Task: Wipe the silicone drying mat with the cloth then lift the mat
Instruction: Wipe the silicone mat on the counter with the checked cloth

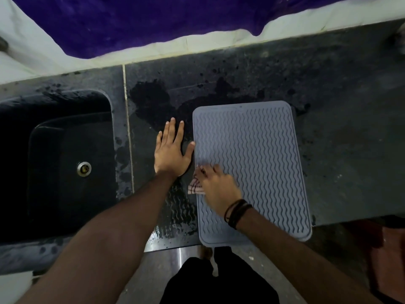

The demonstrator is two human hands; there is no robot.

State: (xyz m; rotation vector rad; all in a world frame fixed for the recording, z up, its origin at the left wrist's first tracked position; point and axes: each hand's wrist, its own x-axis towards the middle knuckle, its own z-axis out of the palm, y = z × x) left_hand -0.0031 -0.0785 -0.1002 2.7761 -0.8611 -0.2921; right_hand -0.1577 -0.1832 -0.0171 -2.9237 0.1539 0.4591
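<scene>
Clearly mid-wipe: the lift has not begun.
The right hand (215, 183) presses a bunched cloth (195, 187) onto the near-left edge of the grey silicone mat (258, 154), which lies flat on the wet counter (339, 139); the left hand (171, 152) rests spread and empty just beside it, thumb touching the rim. Next, sweep the uncovered ridges beyond the hands.

cloth (195, 187) mostly hidden under right hand (215, 186), sink (65, 150) cut off left
</scene>
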